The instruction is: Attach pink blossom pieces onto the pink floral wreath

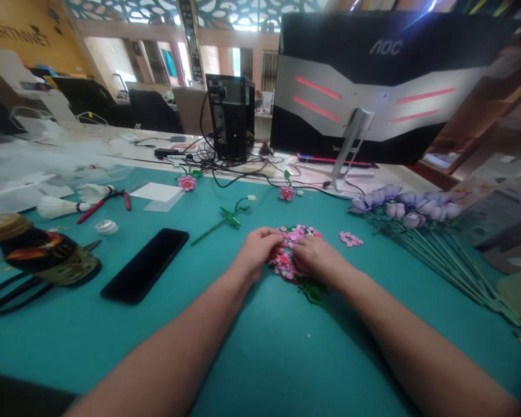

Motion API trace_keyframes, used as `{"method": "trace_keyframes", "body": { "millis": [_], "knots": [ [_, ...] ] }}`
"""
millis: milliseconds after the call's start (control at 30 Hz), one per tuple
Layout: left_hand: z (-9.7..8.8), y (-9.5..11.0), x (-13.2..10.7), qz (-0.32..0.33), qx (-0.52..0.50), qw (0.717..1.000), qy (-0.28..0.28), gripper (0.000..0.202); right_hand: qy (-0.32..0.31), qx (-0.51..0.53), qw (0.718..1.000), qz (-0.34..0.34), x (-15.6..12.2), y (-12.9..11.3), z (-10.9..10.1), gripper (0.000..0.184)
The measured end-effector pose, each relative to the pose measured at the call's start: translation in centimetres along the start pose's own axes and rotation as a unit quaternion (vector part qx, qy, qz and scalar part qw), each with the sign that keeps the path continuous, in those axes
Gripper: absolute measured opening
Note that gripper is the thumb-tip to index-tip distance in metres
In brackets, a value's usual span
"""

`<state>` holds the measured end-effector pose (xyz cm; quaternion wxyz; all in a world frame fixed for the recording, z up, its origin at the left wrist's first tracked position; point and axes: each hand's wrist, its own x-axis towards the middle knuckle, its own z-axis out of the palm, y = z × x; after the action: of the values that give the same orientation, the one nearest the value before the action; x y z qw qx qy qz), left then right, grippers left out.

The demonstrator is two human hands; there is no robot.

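Note:
A pile of small pink, red and green flower pieces [284, 263] lies on the green mat, between and under my hands. At its left side, my left hand [258, 250] has thumb and forefinger pinched together; what they hold is too small to make out. My right hand [320, 256] reaches into the right side with curled fingers, their tips hidden. Dark green leaf pieces [312, 291] stick out below it. To the right sits a small cluster of pink pieces [351, 238]. A green stem with leaves and a white bud [230, 217] lies beyond my left hand.
Pink flowers [187, 182] [287, 193] lie toward the mat's far edge. On the left are a black phone [145, 266], a dark jar [47, 252], red-handled pliers [91, 212] and shuttlecocks [63, 207]. Purple flowers [410, 208] lie right; a monitor [373, 87] stands behind.

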<state>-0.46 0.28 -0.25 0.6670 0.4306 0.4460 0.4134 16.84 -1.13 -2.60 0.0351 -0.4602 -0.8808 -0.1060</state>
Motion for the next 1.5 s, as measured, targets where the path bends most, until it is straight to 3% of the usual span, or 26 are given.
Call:
{"method": "trace_keyframes", "body": {
  "millis": [733, 1033, 1367, 1500],
  "knots": [
    [0.0, -0.1, 0.1, -0.009, -0.029, 1.000, -0.008, 0.007, 0.019, 0.132, 0.991, 0.033, -1.1, 0.5, 0.1, 0.013],
    [0.1, -0.3, 0.1, -0.036, -0.005, 0.999, -0.022, 0.005, 0.049, 0.221, 0.967, 0.119, -0.3, 0.8, 0.2, 0.014],
    [0.0, -0.3, 0.3, -0.012, 0.015, 1.000, 0.002, 0.002, -0.058, 0.160, 0.977, 0.127, -0.8, 1.3, -1.1, 0.006],
    [0.0, -0.3, 0.2, -0.007, 0.012, 1.000, -0.003, 0.002, -0.069, 0.130, 0.980, 0.131, -0.5, 0.9, -1.2, 0.004]
  ]
}}
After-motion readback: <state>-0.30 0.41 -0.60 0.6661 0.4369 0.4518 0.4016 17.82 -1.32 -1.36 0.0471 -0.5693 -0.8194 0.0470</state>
